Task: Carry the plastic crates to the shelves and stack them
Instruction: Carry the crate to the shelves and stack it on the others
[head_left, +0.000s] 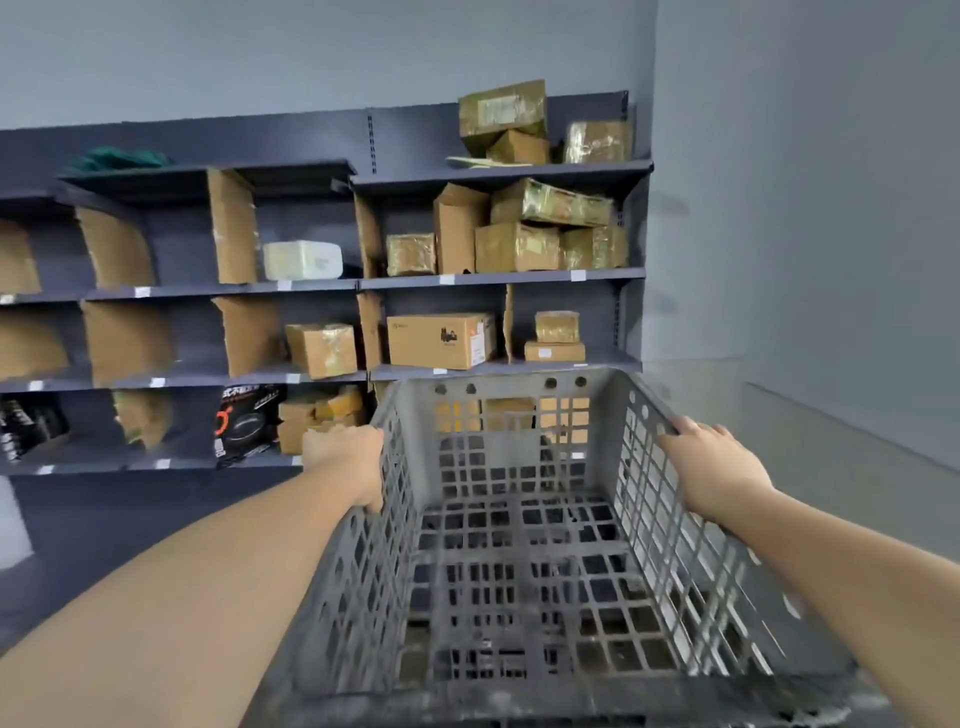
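Observation:
A large grey plastic crate (519, 395) with lattice walls and floor fills the lower middle of the view, held up in front of me and empty inside. My left hand (345, 462) grips its left rim, fingers curled over the edge. On the opposite side my right hand (714, 467) grips the right rim. Dark grey shelves (498, 278) stand just beyond the crate against the wall.
The shelves hold several cardboard boxes (441, 340), taped parcels and upright cardboard dividers (234, 226). A black printed package (249, 423) sits on the low shelf. A grey wall (805, 208) closes the right side, with bare floor (857, 467) below it.

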